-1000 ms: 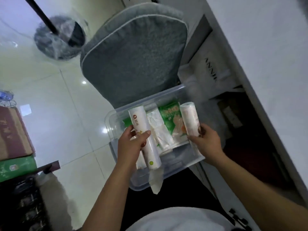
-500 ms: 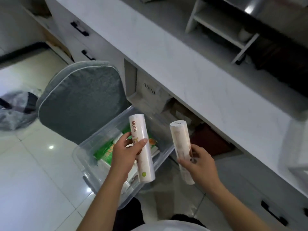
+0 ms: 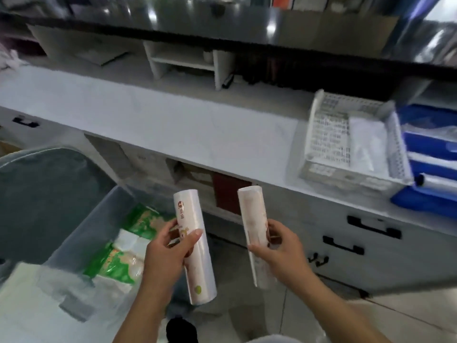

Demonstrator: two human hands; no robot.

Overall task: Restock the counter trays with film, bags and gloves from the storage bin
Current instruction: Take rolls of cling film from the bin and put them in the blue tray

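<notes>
My left hand [image 3: 170, 253] grips a white film roll [image 3: 195, 246] with a red logo near its top, held almost upright. My right hand [image 3: 279, 248] grips a second white roll [image 3: 252, 226], also nearly upright. Both rolls hang in the air in front of the counter's lower cabinets. The clear plastic storage bin [image 3: 81, 233] sits low at the left with green packs [image 3: 116, 261] and white packets inside. On the counter at the right stands a white mesh tray [image 3: 329, 142] holding a white bag, with blue trays [image 3: 430, 196] beside it.
A grey chair cushion [image 3: 42, 191] lies behind the bin at the left. The white counter [image 3: 173, 125] stretches across the middle, with a small white shelf unit [image 3: 183, 60] at the back. Drawers with black handles [image 3: 371, 226] sit below the trays.
Both hands lifted the rolls out of the bin and carried them rightward. My view swung up from the bin and floor to the counter, bringing the trays into sight.
</notes>
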